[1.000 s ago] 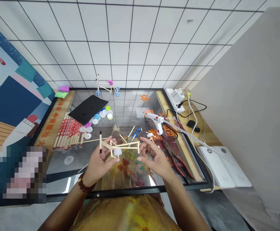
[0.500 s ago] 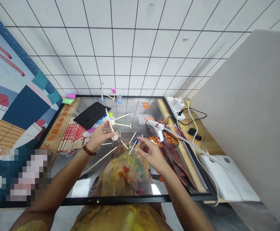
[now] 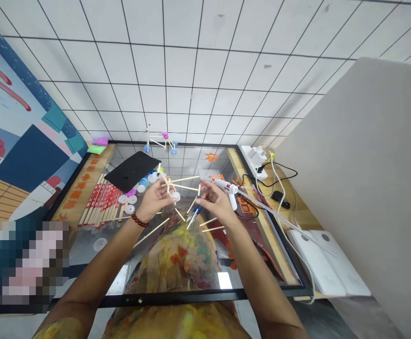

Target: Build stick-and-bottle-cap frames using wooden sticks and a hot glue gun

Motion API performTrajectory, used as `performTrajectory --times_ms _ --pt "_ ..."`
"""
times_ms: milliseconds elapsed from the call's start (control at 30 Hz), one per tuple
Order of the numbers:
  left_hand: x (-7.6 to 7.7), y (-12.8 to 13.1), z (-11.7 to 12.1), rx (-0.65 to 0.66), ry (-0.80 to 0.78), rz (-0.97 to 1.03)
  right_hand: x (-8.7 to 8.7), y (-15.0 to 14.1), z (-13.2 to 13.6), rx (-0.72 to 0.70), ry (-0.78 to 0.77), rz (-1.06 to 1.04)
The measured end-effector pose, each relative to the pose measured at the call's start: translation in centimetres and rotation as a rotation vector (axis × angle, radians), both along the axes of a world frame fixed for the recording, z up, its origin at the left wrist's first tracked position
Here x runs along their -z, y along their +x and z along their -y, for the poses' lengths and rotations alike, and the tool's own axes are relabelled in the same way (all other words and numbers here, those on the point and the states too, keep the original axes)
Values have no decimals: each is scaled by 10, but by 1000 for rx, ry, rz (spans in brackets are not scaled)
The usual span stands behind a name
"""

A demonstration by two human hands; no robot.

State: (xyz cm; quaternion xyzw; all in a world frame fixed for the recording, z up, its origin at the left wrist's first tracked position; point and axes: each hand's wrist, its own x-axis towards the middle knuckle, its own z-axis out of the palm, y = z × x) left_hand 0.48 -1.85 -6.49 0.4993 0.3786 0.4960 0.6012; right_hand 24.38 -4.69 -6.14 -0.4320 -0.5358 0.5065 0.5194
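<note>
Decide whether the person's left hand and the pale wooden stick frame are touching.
Touching. The head view shows it: the left hand grasps the pale wooden stick frame at one end, the rest jutting out beyond the hand.

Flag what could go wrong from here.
1. The right hand appears close to the glue gun; if that's hot, a burn is possible.
2. The blue tool lies below that hand in view, so a downward move might knock it.
3. The left hand grips a thin stick frame; squeezing could crack a joint.
</note>
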Motion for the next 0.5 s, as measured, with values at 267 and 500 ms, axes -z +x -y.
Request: performTrajectory --times_ms 267,500 --pt "-1 0 3 8 21 -26 1 -10 0 92 17 5" --pt "-7 2 8 -58 141 -133 0 -11 -3 101 -9 -19"
